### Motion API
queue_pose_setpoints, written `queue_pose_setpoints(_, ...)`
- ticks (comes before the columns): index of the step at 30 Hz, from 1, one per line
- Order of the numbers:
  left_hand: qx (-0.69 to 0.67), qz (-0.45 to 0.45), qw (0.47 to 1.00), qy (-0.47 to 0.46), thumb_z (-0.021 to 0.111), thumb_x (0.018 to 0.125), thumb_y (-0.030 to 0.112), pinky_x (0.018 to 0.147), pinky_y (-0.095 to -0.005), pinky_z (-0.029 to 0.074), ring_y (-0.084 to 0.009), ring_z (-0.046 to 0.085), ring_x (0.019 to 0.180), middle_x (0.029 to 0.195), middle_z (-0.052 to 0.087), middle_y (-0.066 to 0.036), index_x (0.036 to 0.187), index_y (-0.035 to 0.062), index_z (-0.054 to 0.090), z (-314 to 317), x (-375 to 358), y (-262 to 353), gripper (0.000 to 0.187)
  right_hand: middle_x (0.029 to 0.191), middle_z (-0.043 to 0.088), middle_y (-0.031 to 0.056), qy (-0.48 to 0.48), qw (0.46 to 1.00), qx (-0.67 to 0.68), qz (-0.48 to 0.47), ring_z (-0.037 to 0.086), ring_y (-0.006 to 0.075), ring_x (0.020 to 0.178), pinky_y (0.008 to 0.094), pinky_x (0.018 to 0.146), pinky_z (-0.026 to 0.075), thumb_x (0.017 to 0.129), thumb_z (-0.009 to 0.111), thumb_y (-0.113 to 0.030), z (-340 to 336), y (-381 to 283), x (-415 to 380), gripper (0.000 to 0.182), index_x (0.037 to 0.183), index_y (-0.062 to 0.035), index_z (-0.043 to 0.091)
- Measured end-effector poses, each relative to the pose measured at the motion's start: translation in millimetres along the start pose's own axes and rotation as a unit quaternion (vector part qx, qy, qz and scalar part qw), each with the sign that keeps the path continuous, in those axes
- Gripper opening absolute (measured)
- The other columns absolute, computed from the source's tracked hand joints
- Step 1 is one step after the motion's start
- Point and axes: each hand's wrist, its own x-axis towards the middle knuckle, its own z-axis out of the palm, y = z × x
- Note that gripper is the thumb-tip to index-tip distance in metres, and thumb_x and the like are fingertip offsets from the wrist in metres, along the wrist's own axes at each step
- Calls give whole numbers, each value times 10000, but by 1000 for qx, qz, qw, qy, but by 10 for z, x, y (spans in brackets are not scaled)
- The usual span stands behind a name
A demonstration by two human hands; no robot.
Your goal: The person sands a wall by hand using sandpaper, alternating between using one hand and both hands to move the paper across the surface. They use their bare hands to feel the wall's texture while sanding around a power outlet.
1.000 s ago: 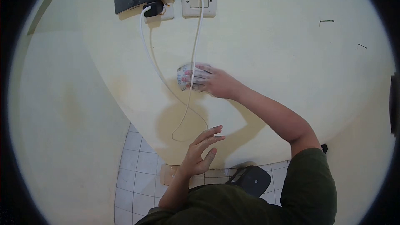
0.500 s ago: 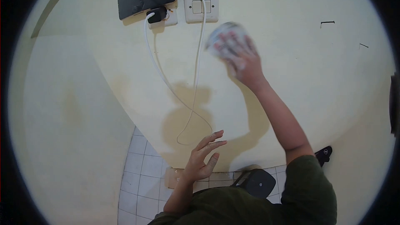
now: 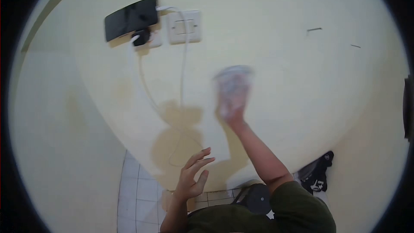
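My right hand [image 3: 233, 101] is smeared by motion, reaching up at the pale yellow wall [image 3: 284, 112]. Under its fingers is a whitish, cloth-like piece [image 3: 236, 71], pressed flat against the wall as far as I can tell. Blur hides its exact kind. Lower down, my left hand [image 3: 192, 179] hangs in front of the wall with its fingers apart and nothing in it. Whitish marks show on its fingertips. Nearest to that hand is the lower loop of a white cable [image 3: 183, 73].
A black phone [image 3: 131, 18] rests above a black charger [image 3: 140, 37] plugged into a socket. Beside it sits a light switch [image 3: 184, 26]. Two nails [image 3: 315, 29] stick out at the right. A dark stool-like object [image 3: 257, 198] and black fabric [image 3: 318, 174] are below.
My right hand has moved down the wall with the whitish piece. The camera view has shifted, so phone and switch appear lower and further left. My left hand keeps its spread pose.
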Motion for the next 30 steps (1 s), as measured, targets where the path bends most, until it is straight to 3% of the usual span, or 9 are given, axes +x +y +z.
queue_pose_setpoints(3, 0, 8, 1000, -12, 615, 881, 0, 1150, -497, 461, -387, 605, 1355, 1415, 640, -243, 1242, 7, 724, 70, 43, 24, 377, 1618, 464, 252, -235, 968, -20, -82, 398, 439, 1529, 590, 1255, 242, 933, 639, -90, -331, 239, 74, 532, 1464, -114, 639)
queue_pose_setpoints(7, 5, 5, 1000, -18, 614, 883, 2, 1146, -494, 464, -386, 604, 1356, 1410, 643, -239, 1240, 4, 723, 82, 49, 17, 374, 1638, 445, 250, 126, 969, -126, 173, 341, 452, 1558, 587, 1257, 193, 1022, 548, -65, -424, 685, 343, 483, 1503, -68, 599)
queue_pose_setpoints(10, -4, 12, 999, -29, 623, 903, -3, 1148, -477, 464, -379, 596, 1370, 1457, 620, -225, 1270, 18, 724, 106, 70, -44, 380, 1608, 485, 244, 142, 960, -136, 199, 330, 448, 1563, 590, 1271, 155, 1045, 489, -26, -311, 470, 349, 467, 1499, -45, 597)
queue_pose_setpoints(13, -12, 22, 999, -40, 622, 911, -12, 1148, -469, 464, -377, 593, 1375, 1480, 609, -219, 1292, 26, 720, 152, 148, -84, 395, 1654, 470, 48, -277, 953, -13, -126, 392, 300, 1556, 575, 1276, 258, 886, 668, -95, -414, 192, 111, 671, 1515, -312, 589)
queue_pose_setpoints(15, -18, 21, 999, -45, 617, 908, -18, 1145, -470, 466, -378, 594, 1374, 1479, 609, -219, 1299, 27, 716, 165, 182, -101, 405, 1659, 470, -23, -309, 946, 46, -90, 412, 259, 1546, 579, 1268, 276, 875, 671, -91, -425, 306, 47, 694, 1491, -403, 600)
queue_pose_setpoints(21, -16, 26, 999, -36, 610, 914, -21, 1147, -468, 467, -381, 584, 1384, 1485, 602, -222, 1312, 28, 705, 148, 213, -199, 412, 1667, 441, 156, 77, 985, -103, 116, 344, 383, 1577, 601, 1261, 195, 967, 612, -95, -523, 768, 335, 604, 1560, -199, 565)
queue_pose_setpoints(24, -19, 13, 999, -38, 615, 920, -20, 1155, -465, 460, -382, 578, 1390, 1483, 601, -225, 1312, 27, 705, 155, 162, -173, 405, 1676, 420, 174, 147, 958, -127, 212, 334, 368, 1583, 616, 1265, 161, 985, 598, -129, -200, 378, 323, 581, 1564, -162, 557)
queue_pose_setpoints(27, -23, 27, 998, -46, 621, 922, -24, 1161, -465, 455, -384, 576, 1392, 1478, 603, -227, 1313, 26, 702, 145, 200, -188, 402, 1692, 356, 240, -231, 968, 14, -97, 269, 422, 1599, 615, 1272, 90, 994, 566, -136, -284, 41, 171, 610, 1595, -69, 489)
queue_pose_setpoints(30, -22, 29, 998, -54, 622, 922, -30, 1163, -465, 453, -386, 574, 1395, 1476, 604, -225, 1313, 27, 700, 121, 232, -239, 403, 1702, 325, 251, -253, 966, -38, -37, 235, 447, 1602, 622, 1275, 86, 994, 567, -169, -328, 98, 287, 632, 1609, -71, 465)
